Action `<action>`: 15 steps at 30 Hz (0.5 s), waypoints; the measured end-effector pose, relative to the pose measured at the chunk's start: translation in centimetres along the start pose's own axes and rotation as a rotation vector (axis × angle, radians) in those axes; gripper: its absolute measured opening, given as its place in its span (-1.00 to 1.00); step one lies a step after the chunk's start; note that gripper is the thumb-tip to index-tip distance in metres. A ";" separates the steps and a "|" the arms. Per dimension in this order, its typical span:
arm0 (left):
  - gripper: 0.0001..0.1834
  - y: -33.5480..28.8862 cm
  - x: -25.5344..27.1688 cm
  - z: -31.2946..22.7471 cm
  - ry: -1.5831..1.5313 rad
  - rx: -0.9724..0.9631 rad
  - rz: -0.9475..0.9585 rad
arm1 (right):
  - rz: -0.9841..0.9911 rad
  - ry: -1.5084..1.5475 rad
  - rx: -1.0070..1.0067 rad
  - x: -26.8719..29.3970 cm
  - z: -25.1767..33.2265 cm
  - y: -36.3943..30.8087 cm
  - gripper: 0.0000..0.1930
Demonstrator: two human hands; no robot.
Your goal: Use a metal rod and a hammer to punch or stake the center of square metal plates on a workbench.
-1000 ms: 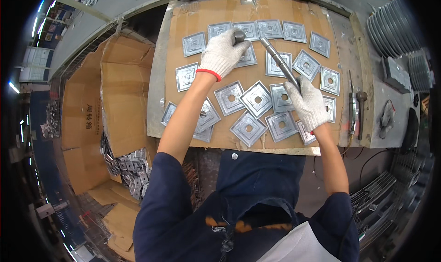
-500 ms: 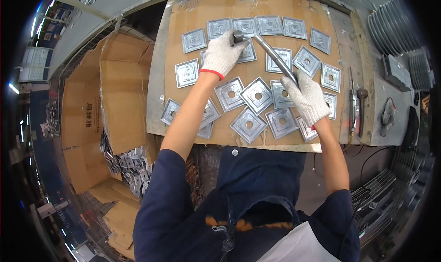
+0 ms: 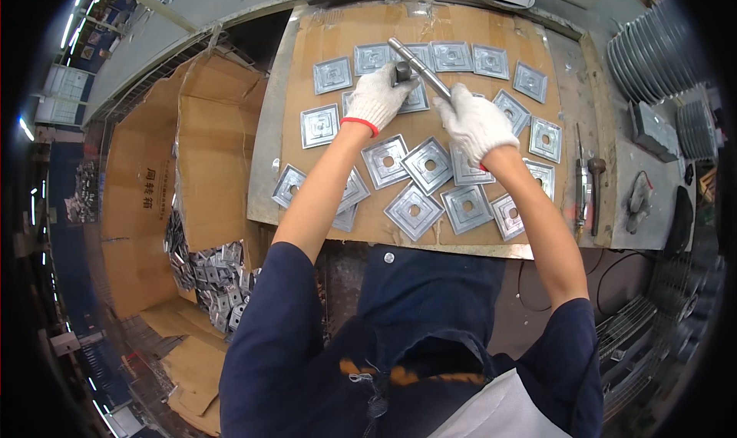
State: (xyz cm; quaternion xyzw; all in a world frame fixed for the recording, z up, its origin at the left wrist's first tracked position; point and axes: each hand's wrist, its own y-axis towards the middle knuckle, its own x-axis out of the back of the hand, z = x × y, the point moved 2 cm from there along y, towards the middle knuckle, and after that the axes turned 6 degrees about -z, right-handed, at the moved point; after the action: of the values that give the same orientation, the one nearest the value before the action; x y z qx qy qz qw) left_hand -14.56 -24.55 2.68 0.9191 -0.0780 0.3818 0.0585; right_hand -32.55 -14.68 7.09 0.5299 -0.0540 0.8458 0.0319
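My left hand (image 3: pixel 378 100), in a white knit glove with a red cuff, is closed around a short dark metal punch (image 3: pixel 403 71) held upright over a square plate (image 3: pixel 415 99). My right hand (image 3: pixel 477 125), gloved alike, grips one end of a shiny metal rod (image 3: pixel 421 67). The rod slants up and to the left, its far end beyond the punch; whether the two touch I cannot tell. Around both hands lie several grey square metal plates. Nearer ones, such as this plate (image 3: pixel 414 210), have a round centre hole; back-row plates (image 3: pixel 451 56) show none.
A cardboard sheet (image 3: pixel 322 35) covers the bench. Along its right side lie a hammer-like tool (image 3: pixel 596 178) and a thin tool (image 3: pixel 580 185). Grey gloves (image 3: pixel 639 196) and stacked round metal parts (image 3: pixel 652 50) are farther right. An open cardboard box (image 3: pixel 211 169) with metal pieces stands left.
My right hand has moved left and away from me, bringing the rod across beside the punch. My left hand stays closed on the punch in nearly the same place. The view has shifted slightly.
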 end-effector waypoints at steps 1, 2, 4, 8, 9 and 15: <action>-0.44 0.2 0.1 0.1 -0.003 0.000 -0.013 | -0.008 0.020 -0.031 1.3 0.3 -0.6 -0.43; -0.44 -0.1 0.0 0.3 -0.009 -0.006 -0.018 | -0.006 0.017 -0.020 2.1 0.3 -1.2 -0.43; -0.43 -0.7 -0.4 0.2 -0.015 -0.015 -0.023 | -0.070 0.156 -0.109 3.2 -0.5 -2.3 -0.43; -0.46 -0.7 -0.2 0.1 -0.011 0.002 -0.124 | -0.257 0.269 -0.061 2.6 -3.0 -4.9 -0.45; -0.48 -0.7 0.0 -0.3 -0.002 -0.002 -0.089 | -0.264 0.284 -0.049 2.2 -3.5 -5.6 -0.48; -0.53 -1.6 0.7 -2.8 -0.181 -0.070 0.008 | 0.010 0.066 -0.216 -4.1 -6.4 -8.0 -0.47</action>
State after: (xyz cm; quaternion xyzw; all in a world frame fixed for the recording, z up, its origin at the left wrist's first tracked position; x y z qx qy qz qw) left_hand -15.73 -22.57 5.06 0.9470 -0.0997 0.2944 0.0818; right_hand -35.60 -5.92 1.14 0.4950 -0.1464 0.8521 0.0865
